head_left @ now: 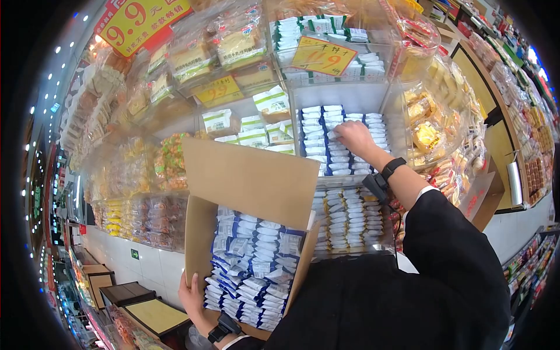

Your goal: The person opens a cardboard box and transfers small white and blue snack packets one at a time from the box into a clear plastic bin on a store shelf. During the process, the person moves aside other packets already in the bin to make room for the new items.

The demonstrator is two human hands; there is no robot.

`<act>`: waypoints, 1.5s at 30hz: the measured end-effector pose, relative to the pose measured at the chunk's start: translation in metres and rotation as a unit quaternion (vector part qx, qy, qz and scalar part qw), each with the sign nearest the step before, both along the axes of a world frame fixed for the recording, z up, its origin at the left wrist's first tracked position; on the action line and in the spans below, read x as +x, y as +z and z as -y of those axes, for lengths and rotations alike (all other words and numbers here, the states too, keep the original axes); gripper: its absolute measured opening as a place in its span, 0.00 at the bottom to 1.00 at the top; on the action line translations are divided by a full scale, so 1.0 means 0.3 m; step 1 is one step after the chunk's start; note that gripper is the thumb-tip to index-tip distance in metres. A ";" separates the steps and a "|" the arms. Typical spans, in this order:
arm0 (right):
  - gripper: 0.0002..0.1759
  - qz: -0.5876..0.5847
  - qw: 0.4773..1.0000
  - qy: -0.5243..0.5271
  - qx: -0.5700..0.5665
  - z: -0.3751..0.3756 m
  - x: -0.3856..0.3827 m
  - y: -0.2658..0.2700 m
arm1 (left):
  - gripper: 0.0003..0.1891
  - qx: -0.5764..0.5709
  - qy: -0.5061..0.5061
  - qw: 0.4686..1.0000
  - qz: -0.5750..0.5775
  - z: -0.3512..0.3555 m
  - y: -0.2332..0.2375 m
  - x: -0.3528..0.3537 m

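My left hand [191,294] grips the lower left side of an open cardboard box [248,175], its fingers going behind the wall. Rows of small blue-and-white snack packets [256,251] fill the box, which is tilted toward me. My right hand [354,139] reaches into a clear display bin [350,93], fingers closed on a small packet [333,134] at the top of the rows. Similar blue-and-white packets [340,158] stand in columns around it. The fingertips partly cover the held packet.
A bin of gold-and-white packets [353,221] sits below. Green-and-white bread packs [251,131] lie to the left, bagged snacks [429,128] to the right. A yellow price sign [324,56] hangs above. Low dark-framed stands [154,315] are on the floor at lower left.
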State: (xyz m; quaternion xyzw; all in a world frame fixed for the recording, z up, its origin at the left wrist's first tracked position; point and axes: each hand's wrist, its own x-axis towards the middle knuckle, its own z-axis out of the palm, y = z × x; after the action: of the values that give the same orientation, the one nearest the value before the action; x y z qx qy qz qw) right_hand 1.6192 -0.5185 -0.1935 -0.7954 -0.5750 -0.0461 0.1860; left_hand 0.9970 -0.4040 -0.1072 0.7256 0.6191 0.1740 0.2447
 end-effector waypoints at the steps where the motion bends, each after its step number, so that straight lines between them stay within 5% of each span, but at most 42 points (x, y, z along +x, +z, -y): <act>1: 0.07 0.017 1.000 0.007 0.000 0.000 -0.003 0.001 | 0.20 0.002 -0.004 1.000 0.001 -0.002 -0.002 -0.004; 5: 0.05 0.108 0.994 -0.005 0.010 -0.011 -0.023 0.011 | 0.19 0.007 -0.013 1.000 -0.003 -0.015 -0.014 -0.016; 14: 0.19 0.029 0.999 0.007 0.022 0.037 -0.014 0.043 | 0.21 0.001 -0.006 1.000 0.001 -0.014 -0.015 -0.021; 29: 0.07 0.027 0.998 0.029 -0.054 -0.008 0.015 0.068 | 0.21 -0.006 0.011 1.000 -0.007 -0.007 0.004 -0.003; 45: 0.10 -0.203 0.977 0.032 0.057 0.037 0.031 0.118 | 0.23 0.000 -0.002 1.000 -0.009 -0.038 -0.056 -0.059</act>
State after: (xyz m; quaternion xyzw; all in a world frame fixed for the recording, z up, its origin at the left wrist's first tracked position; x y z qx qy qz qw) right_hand 1.6285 -0.5296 -0.1581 -0.7577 -0.5468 0.0895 0.3448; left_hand 0.9792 -0.3926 -0.1241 0.7281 0.6202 0.1667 0.2395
